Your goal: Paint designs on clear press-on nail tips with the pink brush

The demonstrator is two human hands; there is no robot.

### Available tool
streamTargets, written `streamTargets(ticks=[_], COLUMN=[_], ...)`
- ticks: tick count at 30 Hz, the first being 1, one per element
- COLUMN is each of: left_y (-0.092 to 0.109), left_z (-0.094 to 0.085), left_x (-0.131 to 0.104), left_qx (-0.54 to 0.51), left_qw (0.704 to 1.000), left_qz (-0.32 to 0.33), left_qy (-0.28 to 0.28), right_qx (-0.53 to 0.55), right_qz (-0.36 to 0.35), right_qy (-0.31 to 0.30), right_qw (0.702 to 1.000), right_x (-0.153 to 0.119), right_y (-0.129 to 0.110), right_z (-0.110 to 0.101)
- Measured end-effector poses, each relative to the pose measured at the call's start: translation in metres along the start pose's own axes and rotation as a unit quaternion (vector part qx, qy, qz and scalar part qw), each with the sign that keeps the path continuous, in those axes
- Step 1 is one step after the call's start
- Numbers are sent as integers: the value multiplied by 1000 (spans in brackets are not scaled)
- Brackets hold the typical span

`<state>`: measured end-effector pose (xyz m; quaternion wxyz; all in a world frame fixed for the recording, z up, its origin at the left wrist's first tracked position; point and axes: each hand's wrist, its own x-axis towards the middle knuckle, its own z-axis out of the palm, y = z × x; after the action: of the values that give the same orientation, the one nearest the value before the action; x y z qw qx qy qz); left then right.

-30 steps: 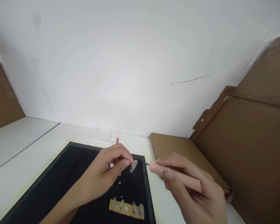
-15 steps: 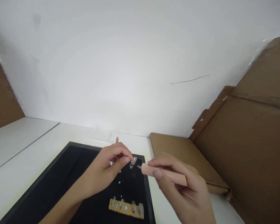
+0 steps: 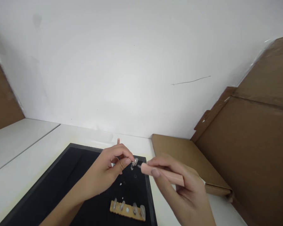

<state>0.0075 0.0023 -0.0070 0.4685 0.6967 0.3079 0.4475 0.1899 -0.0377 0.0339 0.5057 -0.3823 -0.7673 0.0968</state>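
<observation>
My left hand (image 3: 113, 164) is closed in a pinch on a small clear piece like a false nail tip (image 3: 134, 163). A pink rod end (image 3: 118, 140) pokes up behind those fingers; whether they grip it too is hidden. My right hand (image 3: 181, 185) is wrapped around a thick pink-handled brush (image 3: 165, 174), its thin dark tip aimed left and right beside the clear piece. Whether they touch I cannot tell. Below them lies a yellowish strip (image 3: 129, 214) with several clear nail tips (image 3: 142, 212) standing on it.
A black mat (image 3: 68, 179) lies on the white table (image 3: 21, 175), with tiny white bits (image 3: 120, 184) on it. To the right are a flat cardboard box (image 3: 174, 146) and a tall cardboard panel (image 3: 254, 141). A white wall (image 3: 132, 69) rises behind.
My right hand has shifted slightly left with the brush, bringing its tip closer to the clear piece. My left hand stays in place.
</observation>
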Motion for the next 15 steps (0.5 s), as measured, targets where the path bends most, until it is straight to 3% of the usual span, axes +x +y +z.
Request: streamTargets(ticks=[4, 10, 15], left_y=[-1, -3, -1], left_z=[-2, -2, -2], left_x=[0, 4, 4], left_qx=[-23, -61, -78], left_qw=[999, 998, 996], left_qz=[-23, -30, -38], left_qy=[-5, -7, -6], right_qx=[-16, 4, -12], right_qz=[16, 4, 16], right_qy=[73, 19, 69], right_qw=[997, 1000, 997], right_x=[1, 0, 0], right_y=[2, -3, 1], right_z=[1, 4, 5])
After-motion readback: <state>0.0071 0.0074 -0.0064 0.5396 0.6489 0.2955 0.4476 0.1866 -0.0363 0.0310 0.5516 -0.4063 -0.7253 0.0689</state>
